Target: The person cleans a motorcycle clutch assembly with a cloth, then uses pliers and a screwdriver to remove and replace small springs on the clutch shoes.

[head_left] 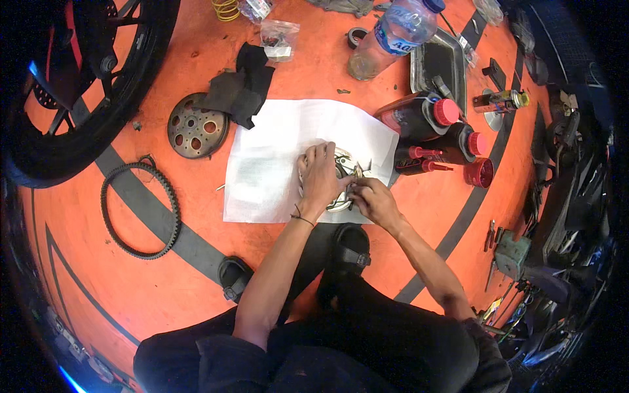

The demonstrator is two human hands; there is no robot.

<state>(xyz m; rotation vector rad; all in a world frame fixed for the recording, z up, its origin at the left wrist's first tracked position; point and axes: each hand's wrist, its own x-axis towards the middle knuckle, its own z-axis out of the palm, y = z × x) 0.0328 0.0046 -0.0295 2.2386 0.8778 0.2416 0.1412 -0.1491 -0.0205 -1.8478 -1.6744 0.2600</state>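
A round silver metal part (341, 204) rests on a white sheet (259, 177) on the floor, mostly covered by my hands. My left hand (318, 177) grips its left side, fingers laid over the edge and thumb reaching toward its middle. At the right side of the part, my right hand (372, 198) has its thumb and fingers pinched together. A small pale piece shows at those fingertips, too small to name. The two hands nearly meet over the part.
A drive belt (105, 203) and a clutch bell (185, 141) with dark cloth (226, 92) lie left. Right are dark bottles with red caps (447, 112), a plastic bottle (393, 39), a tray (453, 56) and a spray can (501, 101). A wheel (147, 62) stands upper left.
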